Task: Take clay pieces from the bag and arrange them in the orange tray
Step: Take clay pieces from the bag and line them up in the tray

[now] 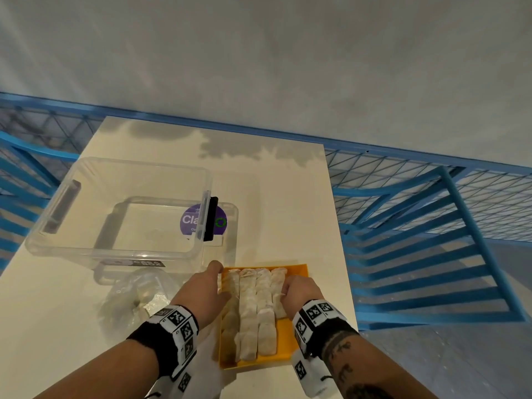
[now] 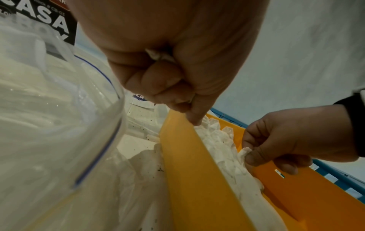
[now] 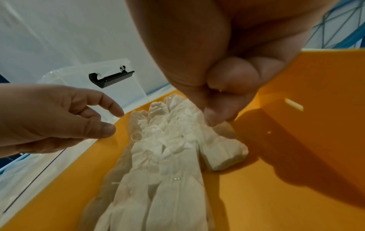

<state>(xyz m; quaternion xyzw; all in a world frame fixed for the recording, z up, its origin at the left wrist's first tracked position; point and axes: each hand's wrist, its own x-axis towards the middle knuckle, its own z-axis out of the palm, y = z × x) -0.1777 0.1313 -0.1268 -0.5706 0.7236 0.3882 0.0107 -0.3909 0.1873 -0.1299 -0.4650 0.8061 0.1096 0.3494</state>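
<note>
The orange tray (image 1: 284,336) lies at the table's near edge and holds several wrapped whitish clay pieces (image 1: 256,306) in rows. My right hand (image 1: 288,289) pinches the wrapper end of a clay piece (image 3: 223,151) in the rightmost row; the pinch (image 2: 248,154) also shows in the left wrist view. My left hand (image 1: 218,280) is at the tray's left wall (image 2: 193,171), fingers loosely curled and holding nothing, one fingertip (image 2: 195,121) at the rim. The clear plastic bag (image 1: 135,292) lies crumpled left of the tray.
A clear storage box (image 1: 115,203) sits on its lid (image 1: 230,226) behind the bag and tray, black latch (image 3: 110,76) facing the tray. Blue metal chairs and mesh (image 1: 431,254) stand beyond the table's right edge. Bare table (image 1: 273,197) stretches behind the tray.
</note>
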